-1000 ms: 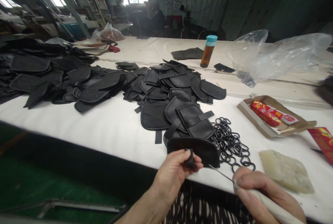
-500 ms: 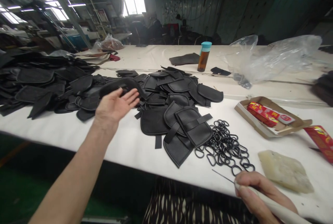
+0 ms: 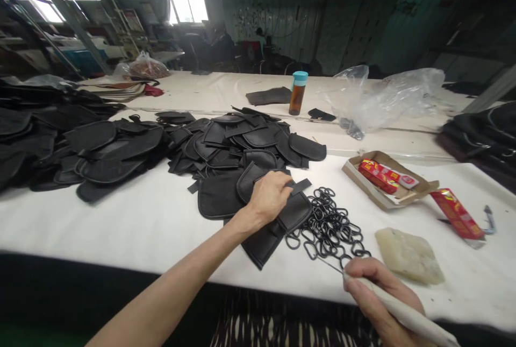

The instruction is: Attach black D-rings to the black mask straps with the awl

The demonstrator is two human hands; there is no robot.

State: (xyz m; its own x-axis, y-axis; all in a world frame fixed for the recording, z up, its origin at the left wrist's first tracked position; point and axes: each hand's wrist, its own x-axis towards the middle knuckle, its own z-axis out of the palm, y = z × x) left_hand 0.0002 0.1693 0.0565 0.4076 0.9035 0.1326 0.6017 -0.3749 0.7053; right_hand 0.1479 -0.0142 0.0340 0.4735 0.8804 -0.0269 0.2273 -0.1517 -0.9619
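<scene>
My left hand [image 3: 271, 195] reaches over the nearest black leather-like pouch pieces, fingers curled down and closed at the strap end of the top piece [image 3: 297, 211]; its fingertips are partly hidden. Under and beside that lie more black pieces [image 3: 220, 193] with piped edges and short straps. At the lower right, my right hand [image 3: 382, 296] is closed round the pale handle of an awl-like tool [image 3: 407, 312]. Its thin metal shaft points left, with the tip close to a heap of black D-rings [image 3: 332, 226] on the white table surface.
Black pieces [image 3: 105, 158] are heaped along the left and middle. To the right are a cardboard box [image 3: 387, 204] with red packets, a red packet [image 3: 457, 215] and a yellowish block [image 3: 409, 255]. Behind stand a bottle [image 3: 297, 94], clear plastic bags [image 3: 395, 99] and a black bag [image 3: 484, 134].
My left hand has moved right from the left heap, where it was open, and closed over the front pouch pieces. A piece near it now lies on the left heap. The view turned right.
</scene>
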